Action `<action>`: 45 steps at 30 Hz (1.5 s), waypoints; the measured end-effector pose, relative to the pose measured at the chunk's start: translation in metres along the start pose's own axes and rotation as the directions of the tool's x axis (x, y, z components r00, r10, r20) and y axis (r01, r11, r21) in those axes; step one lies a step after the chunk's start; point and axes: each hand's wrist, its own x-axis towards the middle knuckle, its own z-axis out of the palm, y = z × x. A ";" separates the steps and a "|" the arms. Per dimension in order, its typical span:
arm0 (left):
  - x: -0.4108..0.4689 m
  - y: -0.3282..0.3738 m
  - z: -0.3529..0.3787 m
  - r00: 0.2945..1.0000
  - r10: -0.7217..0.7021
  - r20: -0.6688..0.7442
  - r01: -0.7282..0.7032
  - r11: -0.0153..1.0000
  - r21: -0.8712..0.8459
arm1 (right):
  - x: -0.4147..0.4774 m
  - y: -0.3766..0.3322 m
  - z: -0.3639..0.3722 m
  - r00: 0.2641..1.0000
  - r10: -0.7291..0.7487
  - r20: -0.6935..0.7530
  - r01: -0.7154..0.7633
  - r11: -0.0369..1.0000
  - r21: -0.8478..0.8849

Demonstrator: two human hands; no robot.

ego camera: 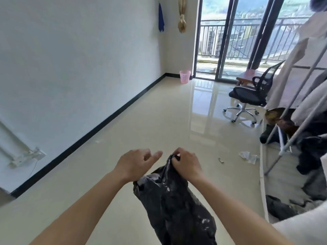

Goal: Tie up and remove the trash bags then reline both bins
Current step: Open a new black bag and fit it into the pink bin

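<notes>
- One head-worn wide-angle view, high above the floor (159,121), facing forward and downward toward the pink bin (185,76).
- Close beneath the lens hangs the black bag (173,200); the pink bin stands far beyond it.

- We see bright daylight coming in through the glass doors (251,32) at the far end, and the view beyond them looks washed out.
- The glossy floor (159,121) mirrors the doors to us as a pale streak of glare.
- We find white glints speckling the black bag (173,200).
- We notice wide-angle bending at the edges: the baseboard (88,135) and rack pole (283,152) lean, and the right edge looks soft.
</notes>
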 end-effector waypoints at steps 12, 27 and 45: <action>0.328 -0.117 -0.019 0.992 0.080 0.096 -0.079 0.997 -0.016 | 0.325 -0.011 0.009 1.000 -0.004 -0.026 0.003 0.999 -0.054; 0.783 -0.126 -0.035 0.988 0.036 -0.149 -0.063 0.980 -0.187 | 0.679 0.150 -0.017 0.876 0.476 0.082 -0.392 0.799 -0.456; 1.292 -0.246 -0.100 0.974 0.026 -0.223 -0.059 0.988 -0.140 | 1.235 0.143 0.023 0.965 0.263 0.007 -0.245 0.910 -0.334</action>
